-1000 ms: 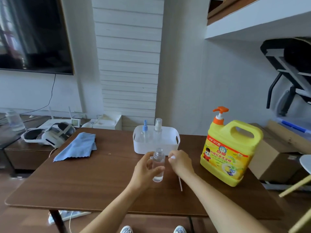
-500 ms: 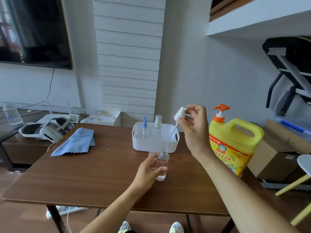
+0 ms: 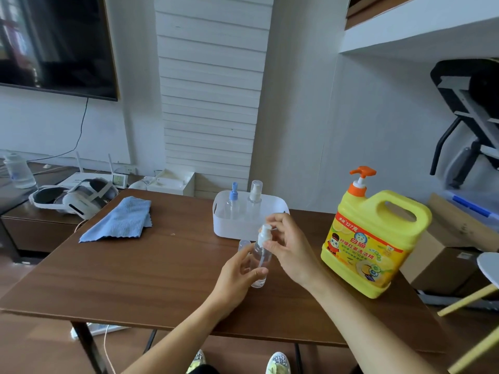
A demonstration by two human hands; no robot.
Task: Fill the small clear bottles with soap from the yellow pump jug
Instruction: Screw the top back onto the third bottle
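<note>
Step in hand: seating or loosening the white spray head (image 3: 265, 231) at the neck of the small clear bottle (image 3: 258, 261); impossible to tell which from this view.
Doing it well: keep the bottle upright on the wooden table (image 3: 140, 268), hold the body from turning, twist only at the collar, keep the dip tube straight inside, avoid squeezing the thin wall.
Bottle position: standing on the table between both hands, in front of the white basket (image 3: 224, 225), well left of the yellow pump jug (image 3: 370, 247).
Bottle contents: looks clear with a little liquid near the base; level hard to judge.
Left hand (image 3: 237, 276): reaching in from below left, thumb and fingers curled around the lower body of the bottle, clamped on it, palm facing right.
Right hand (image 3: 290, 252): coming in from the right, wrist bent, fingertips pinched together on the spray head, thumb low by the collar.
Loose clear cap (image 3: 244, 244): on the table just behind the left hand, beside the bottle.
Other bottles: blue-topped bottle (image 3: 232, 205) and clear-capped bottle (image 3: 254, 202) upright in the basket, untouched.
Jug: upright near the right table edge, orange pump (image 3: 360, 182) raised, nozzle pointing left.
Risk: tipping the light bottle while twisting; knocking the loose cap.
Blue cloth (image 3: 121, 220): lying at far left, handy for drips.
</note>
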